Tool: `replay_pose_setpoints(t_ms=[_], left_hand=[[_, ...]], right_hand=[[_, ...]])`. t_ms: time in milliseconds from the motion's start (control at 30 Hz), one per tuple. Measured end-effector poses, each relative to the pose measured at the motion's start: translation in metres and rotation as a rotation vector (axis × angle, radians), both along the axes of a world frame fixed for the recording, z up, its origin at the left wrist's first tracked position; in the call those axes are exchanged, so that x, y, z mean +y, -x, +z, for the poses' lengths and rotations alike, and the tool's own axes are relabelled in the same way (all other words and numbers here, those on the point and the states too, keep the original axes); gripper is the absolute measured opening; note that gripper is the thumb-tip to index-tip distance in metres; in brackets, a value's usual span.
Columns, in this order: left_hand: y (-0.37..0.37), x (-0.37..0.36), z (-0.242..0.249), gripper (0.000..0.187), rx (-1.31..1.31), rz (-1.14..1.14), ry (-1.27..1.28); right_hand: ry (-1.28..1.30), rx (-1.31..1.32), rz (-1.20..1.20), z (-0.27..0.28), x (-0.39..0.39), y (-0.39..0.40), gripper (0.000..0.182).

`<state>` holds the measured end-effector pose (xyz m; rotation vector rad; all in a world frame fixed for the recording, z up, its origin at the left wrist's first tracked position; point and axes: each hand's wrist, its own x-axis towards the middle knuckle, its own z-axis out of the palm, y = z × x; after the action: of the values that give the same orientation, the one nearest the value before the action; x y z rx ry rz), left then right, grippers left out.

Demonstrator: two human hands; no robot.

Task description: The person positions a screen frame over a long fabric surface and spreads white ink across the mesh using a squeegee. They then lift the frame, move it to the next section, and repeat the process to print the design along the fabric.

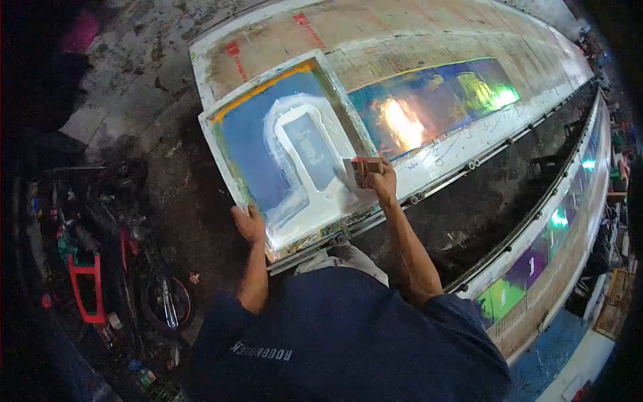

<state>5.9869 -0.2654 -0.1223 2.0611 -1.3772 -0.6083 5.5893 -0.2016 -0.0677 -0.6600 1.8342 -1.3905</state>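
A silk-screen frame (216,153) with blue mesh and an orange-stained top edge lies on the long table before me. White ink (284,151) is spread over the mesh around a pale stencil shape with a rounded top. My left hand (249,223) is closed on the frame's lower left side, its thumb on the rim. In my right hand (383,182) is a squeegee (366,167) with a brown wooden handle, held over the lower right part of the screen. Its blade edge is hard to make out.
Right of the frame, shiny printed sheets (442,100) reflect a bright light on the table (429,50). A metal rail (455,179) runs along the near edge. A second long table (512,281) bears green and purple pieces. A red frame-like object (87,289) and clutter lie at left.
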Motion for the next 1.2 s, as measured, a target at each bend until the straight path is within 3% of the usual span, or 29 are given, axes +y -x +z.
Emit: replay_pose_setpoints(t_ms=[33, 100, 167, 200, 233, 267, 333, 400, 433, 467, 500, 567, 600, 633, 667, 700, 767, 867, 933, 1033, 1100, 1133, 1200], left_hand=[[-0.006, -0.001, 0.006, 0.057, -0.011, 0.000, 0.010], [-0.006, -0.006, 0.014, 0.067, -0.297, -0.076, -0.094], [-0.017, -0.016, -0.010, 0.072, -0.438, -0.097, -0.114], [-0.006, -0.019, 0.030, 0.076, -0.284, -0.129, -0.300], [-0.010, -0.020, 0.012, 0.075, -0.416, -0.099, -0.216], [-0.011, -0.022, 0.006, 0.069, -0.384, -0.087, -0.169], [-0.001, -0.025, 0.032, 0.063, -0.409, -0.092, -0.253], [0.010, -0.015, 0.051, 0.058, -0.440, -0.080, -0.348], [0.019, -0.006, 0.052, 0.050, -0.415, -0.065, -0.231], [0.033, 0.001, 0.056, 0.043, -0.390, -0.050, -0.113], [0.052, 0.005, 0.051, 0.033, -0.146, -0.163, -0.092], [0.094, 0.028, 0.033, 0.023, 0.370, -0.474, -0.094], [0.122, 0.032, 0.059, 0.038, 0.608, -0.536, -0.558], [0.147, 0.035, 0.077, 0.048, 0.686, -0.515, -0.875], [0.164, 0.042, 0.088, 0.050, 0.976, -0.385, -1.010], [0.174, 0.045, 0.058, 0.046, 1.204, -0.253, -1.014], [0.188, 0.050, 0.038, 0.041, 1.388, 0.035, -1.008], [0.176, 0.054, 0.025, 0.041, 1.392, -0.033, -0.996], [0.174, 0.054, 0.054, 0.040, 1.436, -0.067, -0.954], [0.167, 0.055, 0.050, 0.039, 1.385, -0.142, -0.913], [0.162, 0.054, 0.048, 0.038, 1.299, -0.174, -0.908], [0.160, 0.056, 0.059, 0.029, 1.272, -0.204, -0.800], [0.158, 0.050, 0.065, 0.026, 1.249, -0.227, -0.693]], right_hand=[[0.042, -0.034, 0.003, 0.009, 0.002, -0.006, 0.040], [-0.023, 0.280, 0.070, -0.031, -0.006, 0.006, 0.042], [-0.260, 0.341, -0.017, 0.013, -0.013, -0.011, 0.042], [-0.285, 0.308, -0.044, -0.023, -0.020, -0.012, 0.044], [-0.300, 0.273, -0.068, -0.057, -0.028, -0.004, 0.045], [-0.288, 0.280, -0.099, -0.034, -0.028, -0.001, 0.045], [-0.351, 0.474, 0.106, 0.030, -0.015, -0.010, 0.044], [-0.306, 0.510, 0.146, 0.031, -0.012, -0.005, 0.042], [-0.267, 0.543, 0.193, 0.023, -0.014, -0.004, 0.039], [-0.249, 0.614, 0.163, -0.031, -0.022, -0.002, 0.032], [-0.244, 0.614, 0.155, -0.003, -0.021, -0.010, 0.032], [-0.201, 0.338, -0.014, 0.091, -0.001, -0.043, 0.027], [-0.220, 0.314, -0.108, 0.042, -0.004, -0.058, 0.026], [-0.222, 0.323, -0.101, 0.040, 0.000, -0.069, 0.026], [-0.254, 0.169, -0.091, 0.040, 0.003, -0.078, 0.027], [-0.287, 0.015, -0.081, 0.041, 0.004, -0.087, 0.029], [-0.255, 0.024, -0.114, 0.021, 0.008, -0.101, 0.030], [-0.245, -0.063, -0.164, 0.017, 0.007, -0.101, 0.031], [-0.272, -0.156, -0.185, 0.024, 0.012, -0.102, 0.031], [-0.324, -0.309, -0.051, 0.034, 0.027, -0.095, 0.035], [-0.467, 0.197, 0.025, 0.033, 0.032, -0.092, 0.042], [-0.471, 0.197, 0.029, 0.046, 0.034, -0.093, 0.042], [-0.007, 0.670, 0.082, 0.072, 0.039, -0.088, 0.059]])
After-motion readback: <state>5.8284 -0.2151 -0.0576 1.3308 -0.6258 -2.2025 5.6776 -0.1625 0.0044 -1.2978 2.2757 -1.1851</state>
